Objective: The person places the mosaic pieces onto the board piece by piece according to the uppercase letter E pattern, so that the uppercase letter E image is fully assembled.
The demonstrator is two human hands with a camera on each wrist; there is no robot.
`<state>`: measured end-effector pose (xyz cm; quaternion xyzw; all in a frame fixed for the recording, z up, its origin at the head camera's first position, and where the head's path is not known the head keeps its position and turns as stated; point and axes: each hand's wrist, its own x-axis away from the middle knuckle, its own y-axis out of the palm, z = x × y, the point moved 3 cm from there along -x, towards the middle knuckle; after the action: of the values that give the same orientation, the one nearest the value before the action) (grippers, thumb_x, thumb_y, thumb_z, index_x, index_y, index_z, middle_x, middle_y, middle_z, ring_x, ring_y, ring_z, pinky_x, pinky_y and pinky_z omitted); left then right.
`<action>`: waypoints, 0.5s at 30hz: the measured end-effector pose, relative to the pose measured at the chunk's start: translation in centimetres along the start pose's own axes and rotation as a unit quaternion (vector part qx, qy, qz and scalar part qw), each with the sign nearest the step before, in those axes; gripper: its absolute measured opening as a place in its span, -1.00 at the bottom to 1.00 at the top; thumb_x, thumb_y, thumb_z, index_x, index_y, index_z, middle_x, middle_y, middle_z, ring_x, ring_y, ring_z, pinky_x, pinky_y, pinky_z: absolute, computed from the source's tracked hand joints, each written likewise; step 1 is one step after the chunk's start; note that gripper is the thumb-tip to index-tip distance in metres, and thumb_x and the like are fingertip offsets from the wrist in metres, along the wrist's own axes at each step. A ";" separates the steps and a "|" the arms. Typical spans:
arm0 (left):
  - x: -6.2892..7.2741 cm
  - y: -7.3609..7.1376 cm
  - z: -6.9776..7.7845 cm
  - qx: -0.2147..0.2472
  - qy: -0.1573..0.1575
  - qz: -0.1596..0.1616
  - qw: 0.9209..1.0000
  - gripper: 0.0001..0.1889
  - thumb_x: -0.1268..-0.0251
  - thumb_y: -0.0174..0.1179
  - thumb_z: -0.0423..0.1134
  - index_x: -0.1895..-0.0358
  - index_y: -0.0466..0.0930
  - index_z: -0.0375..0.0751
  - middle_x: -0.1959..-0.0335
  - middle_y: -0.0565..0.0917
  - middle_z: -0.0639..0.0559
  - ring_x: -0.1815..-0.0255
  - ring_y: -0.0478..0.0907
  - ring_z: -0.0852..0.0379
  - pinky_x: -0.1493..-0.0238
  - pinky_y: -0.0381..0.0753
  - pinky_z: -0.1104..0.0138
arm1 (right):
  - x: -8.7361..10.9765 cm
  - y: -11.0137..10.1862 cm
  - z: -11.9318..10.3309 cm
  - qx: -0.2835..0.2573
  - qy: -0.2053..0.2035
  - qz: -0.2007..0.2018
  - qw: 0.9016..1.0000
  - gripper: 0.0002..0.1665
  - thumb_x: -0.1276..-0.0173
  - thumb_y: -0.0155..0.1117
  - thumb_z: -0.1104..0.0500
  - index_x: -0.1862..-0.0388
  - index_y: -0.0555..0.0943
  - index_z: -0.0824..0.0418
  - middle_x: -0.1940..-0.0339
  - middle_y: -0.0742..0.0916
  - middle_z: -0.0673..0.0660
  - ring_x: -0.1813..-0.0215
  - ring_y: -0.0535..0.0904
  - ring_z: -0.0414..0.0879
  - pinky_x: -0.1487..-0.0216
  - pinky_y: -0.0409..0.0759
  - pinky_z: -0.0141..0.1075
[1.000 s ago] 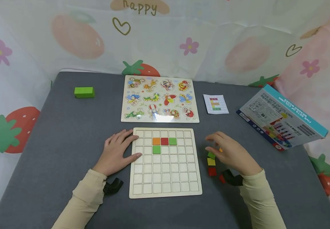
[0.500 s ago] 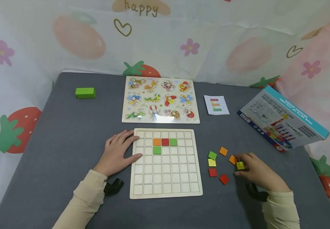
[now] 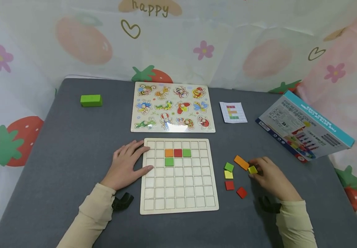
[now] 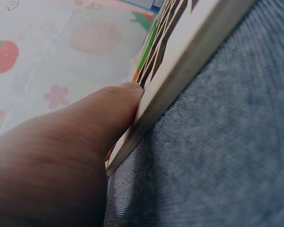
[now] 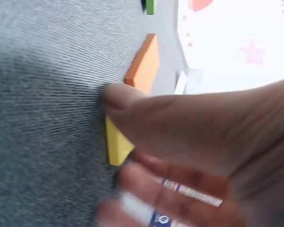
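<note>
My left hand [image 3: 126, 165] rests at the left edge of the pale grid board [image 3: 180, 203], fingers extended; its thumb [image 4: 118, 101] touches the rim. An orange tile [image 3: 169, 153], a red tile [image 3: 177, 153] and a green tile [image 3: 186, 152] sit in one row of the board, with another green tile [image 3: 169, 161] under the orange one. To the right, my right hand [image 3: 271, 177] pinches a yellow tile [image 3: 252, 169] on the table. This tile touches the end of an orange strip [image 3: 241, 162], apparently two tiles edge to edge.
Left of the right hand lie a green tile [image 3: 229, 167], a yellow tile [image 3: 228, 175] and two red tiles [image 3: 229, 185]. Behind are an insect puzzle board [image 3: 173, 107], a pattern card [image 3: 233, 112] and a leaning box [image 3: 304, 129]. A green block [image 3: 91, 100] lies far left.
From above the loose tiles, my right hand moved right to the yellow tile, then slid it up and left. The orange tiles, apart before, now touch. The left hand stays still.
</note>
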<state>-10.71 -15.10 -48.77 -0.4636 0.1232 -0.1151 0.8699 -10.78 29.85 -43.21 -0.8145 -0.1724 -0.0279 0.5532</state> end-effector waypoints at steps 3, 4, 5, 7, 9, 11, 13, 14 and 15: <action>0.0 0.0 0.0 0.000 0.003 0.002 1.000 -0.32 -0.19 0.22 0.20 -0.35 0.36 0.01 -0.46 0.22 -0.08 -0.50 0.02 -0.14 -0.36 -0.05 -0.17 | 0.1 0.0 0.1 0.008 0.026 -0.010 1.000 -0.55 -0.26 0.35 0.25 -0.10 0.50 0.37 0.06 0.55 0.29 0.09 0.56 0.11 0.08 0.59 0.05; 0.0 0.0 -0.1 -0.001 0.003 0.002 1.000 -0.32 -0.19 0.22 0.20 -0.35 0.36 0.01 -0.46 0.22 -0.08 -0.50 0.01 -0.14 -0.36 -0.05 -0.17 | 0.1 0.0 0.1 0.010 0.034 -0.012 0.999 -0.56 -0.26 0.35 0.24 -0.08 0.51 0.38 0.09 0.55 0.29 0.11 0.57 0.10 0.10 0.60 0.04; -0.1 0.1 -0.1 -0.001 0.003 0.001 1.000 -0.32 -0.19 0.22 0.21 -0.35 0.36 0.02 -0.46 0.22 -0.08 -0.50 0.01 -0.14 -0.36 -0.05 -0.17 | 0.2 0.0 0.2 0.011 0.040 -0.013 0.999 -0.57 -0.27 0.34 0.24 -0.06 0.51 0.40 0.11 0.56 0.29 0.14 0.58 0.08 0.12 0.61 0.02; 0.0 0.1 -0.2 -0.001 0.003 0.000 1.000 -0.32 -0.20 0.22 0.21 -0.35 0.36 0.02 -0.46 0.22 -0.08 -0.50 0.01 -0.14 -0.36 -0.05 -0.17 | 0.3 0.0 0.2 0.016 0.042 -0.009 0.999 -0.62 -0.28 0.32 0.24 -0.01 0.53 0.41 0.15 0.57 0.28 0.17 0.58 0.06 0.15 0.62 -0.02; 0.0 0.1 -0.2 -0.001 0.002 -0.001 1.000 -0.32 -0.20 0.21 0.21 -0.35 0.36 0.03 -0.46 0.22 -0.07 -0.50 0.01 -0.14 -0.37 -0.05 -0.17 | 0.3 0.1 0.2 0.020 0.040 -0.002 0.999 -0.67 -0.30 0.30 0.25 0.02 0.54 0.41 0.17 0.58 0.27 0.19 0.59 0.05 0.17 0.62 -0.03; -0.1 0.1 -0.1 0.000 0.002 0.000 1.000 -0.32 -0.20 0.21 0.21 -0.35 0.36 0.03 -0.46 0.22 -0.07 -0.50 0.01 -0.13 -0.37 -0.05 -0.17 | 0.4 0.0 0.2 0.023 0.036 0.007 0.999 -0.69 -0.31 0.28 0.27 0.02 0.54 0.41 0.17 0.58 0.27 0.19 0.58 0.05 0.17 0.62 -0.02; -0.1 0.1 -0.1 0.001 0.002 0.001 1.000 -0.32 -0.20 0.21 0.21 -0.35 0.36 0.03 -0.46 0.22 -0.08 -0.50 0.02 -0.14 -0.36 -0.05 -0.17 | 0.4 -0.1 0.1 0.025 0.030 0.015 0.999 -0.70 -0.31 0.27 0.28 0.03 0.54 0.41 0.16 0.58 0.27 0.19 0.57 0.05 0.17 0.61 -0.01; -0.1 0.1 -0.1 0.002 0.002 0.002 1.000 -0.32 -0.20 0.21 0.21 -0.35 0.36 0.03 -0.46 0.22 -0.08 -0.50 0.02 -0.14 -0.36 -0.05 -0.18 | 0.3 -0.1 0.0 0.025 0.028 0.018 0.999 -0.70 -0.30 0.27 0.28 0.02 0.54 0.40 0.15 0.58 0.27 0.19 0.56 0.05 0.17 0.60 0.00; -0.1 0.1 -0.2 0.002 0.002 0.003 1.000 -0.32 -0.20 0.21 0.21 -0.35 0.36 0.03 -0.46 0.22 -0.08 -0.50 0.02 -0.14 -0.36 -0.05 -0.18 | 0.3 -0.1 0.0 0.023 0.025 0.019 0.999 -0.70 -0.30 0.28 0.29 0.02 0.54 0.39 0.14 0.58 0.27 0.18 0.55 0.05 0.17 0.60 -0.01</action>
<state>-10.82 -15.15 -48.90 -0.4611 0.1258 -0.1135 0.8710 -10.54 29.92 -43.02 -0.8037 -0.1433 -0.0338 0.5765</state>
